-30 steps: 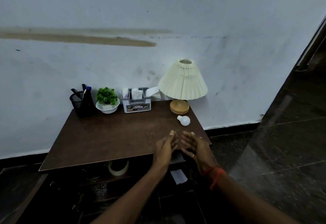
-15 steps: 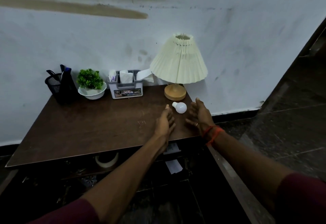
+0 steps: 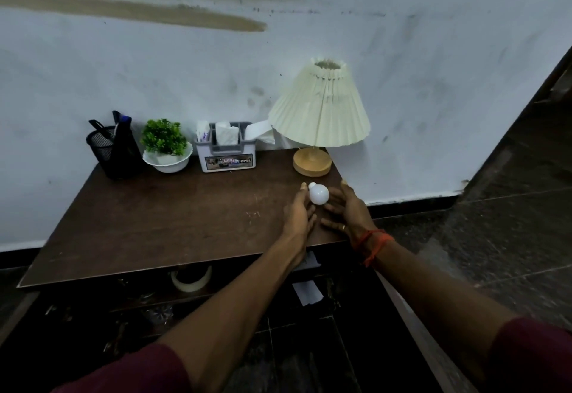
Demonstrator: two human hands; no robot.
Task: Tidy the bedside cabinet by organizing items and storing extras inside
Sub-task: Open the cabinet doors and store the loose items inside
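A white light bulb point(image 3: 318, 194) lies on the dark brown top of the bedside cabinet point(image 3: 154, 222), near its right edge and just in front of the lamp base. My left hand point(image 3: 298, 217) reaches in from the left, its fingertips against the bulb's left side. On the other side, my right hand point(image 3: 346, 210), with a ring and a red wrist thread, is cupped with its palm facing the bulb. Both hands have their fingers apart and the bulb rests on the wood between them.
Along the wall stand a black mesh pen holder point(image 3: 102, 146), a dark bottle point(image 3: 125, 145), a green plant in a white bowl point(image 3: 165, 152), a grey organizer with tissues point(image 3: 227, 152) and a pleated cream lamp point(image 3: 320, 107). A tape roll point(image 3: 190, 279) and paper scraps point(image 3: 308, 292) lie on the shelf below.
Both hands have moved forward from the cabinet's front edge and closed in on the bulb from either side. The bulb has stayed on the top.
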